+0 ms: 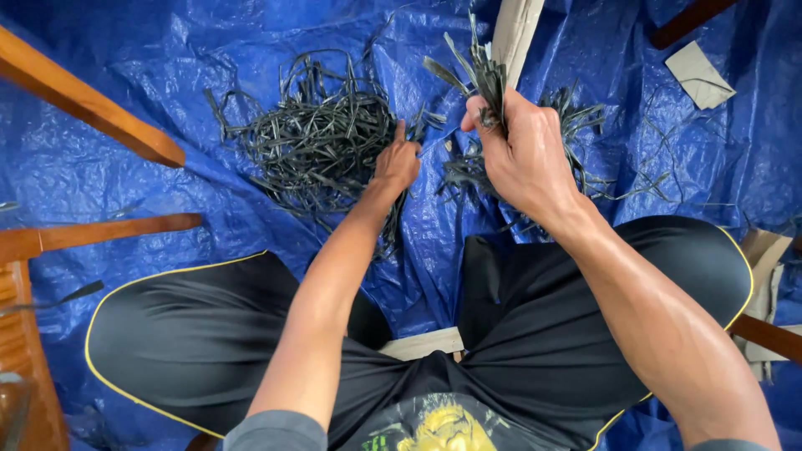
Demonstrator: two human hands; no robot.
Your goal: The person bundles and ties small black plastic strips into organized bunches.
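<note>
My right hand [525,149] is raised and closed around a bunch of dark flat strips [484,77] that stick up out of the fist. My left hand [396,164] reaches down onto the edge of a tangled pile of dark strips [322,138] lying on the blue tarp [125,192]; its fingers are curled into the strips, and whether it grips any is hidden. A smaller heap of strips [576,134] lies behind my right hand. I sit on the tarp in black shorts [200,334].
Wooden bars stand at the left, an upper bar [92,104] and a lower bar [109,232]. A pale board [516,29] lies at the top centre, a cardboard scrap [700,75] at the top right, and another wooden piece [769,334] at the right edge.
</note>
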